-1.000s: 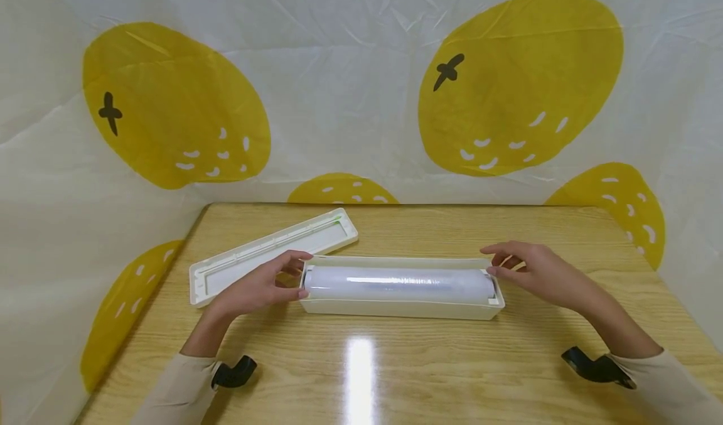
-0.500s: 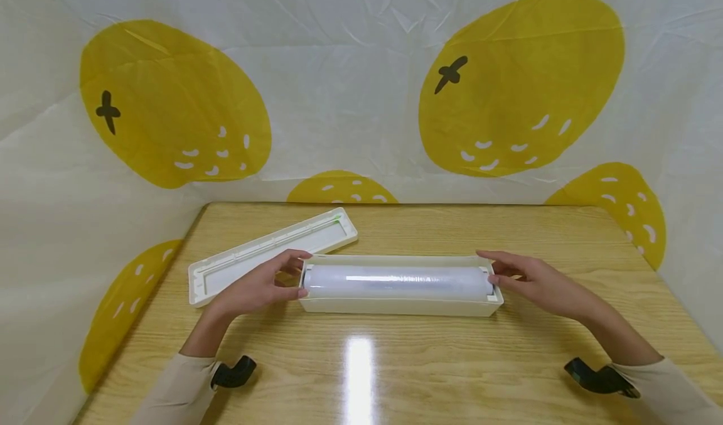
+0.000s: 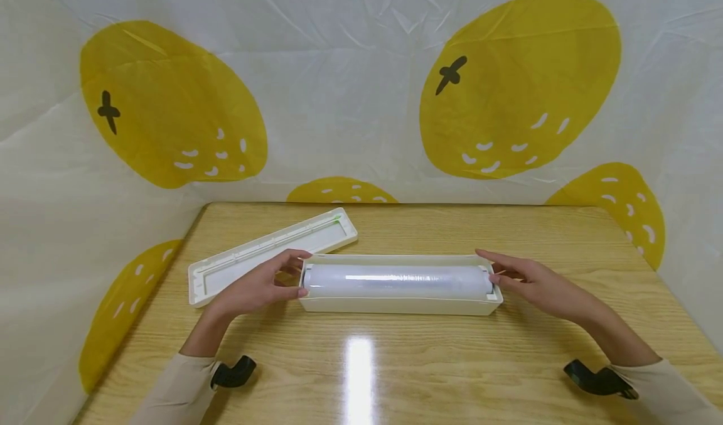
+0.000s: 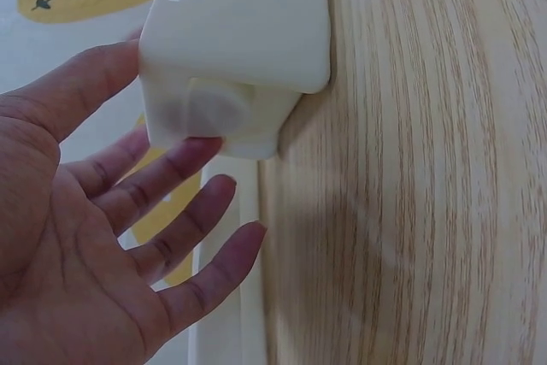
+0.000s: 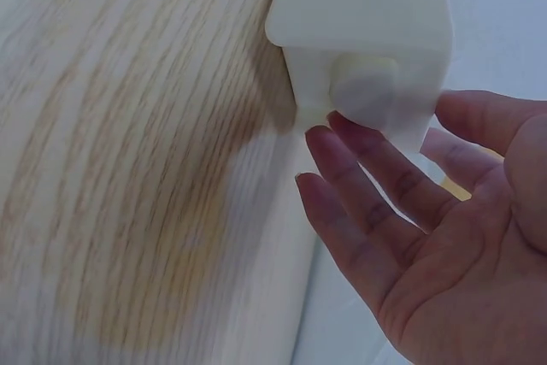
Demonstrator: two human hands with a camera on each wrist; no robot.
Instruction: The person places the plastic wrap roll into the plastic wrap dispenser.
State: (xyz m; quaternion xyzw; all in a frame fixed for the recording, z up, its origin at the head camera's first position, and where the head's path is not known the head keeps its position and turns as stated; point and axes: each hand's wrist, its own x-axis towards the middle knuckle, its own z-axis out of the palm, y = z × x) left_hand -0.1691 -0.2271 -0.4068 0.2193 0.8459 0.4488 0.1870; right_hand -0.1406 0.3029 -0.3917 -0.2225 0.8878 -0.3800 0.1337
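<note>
A long cream cling film dispenser box stands in the middle of the table in the head view, its top uncovered. Inside it lies a roll of cling film, shiny and full width. My left hand holds the box's left end, thumb at the near corner and index finger at the far one. At the opposite end my right hand grips likewise, with its thumb at the rim. Each wrist view shows fingertips against a rounded bump on the box end, such as the left bump and the right bump.
Behind and left of the box lies its long white lid, inner side up, with a rail and small green parts at one end. A white cloth printed with yellow fruit hangs behind the wooden table.
My right hand has shifted a little left and down onto the box end. The box has moved very slightly away from me. My left hand and the lid have stayed in place.
</note>
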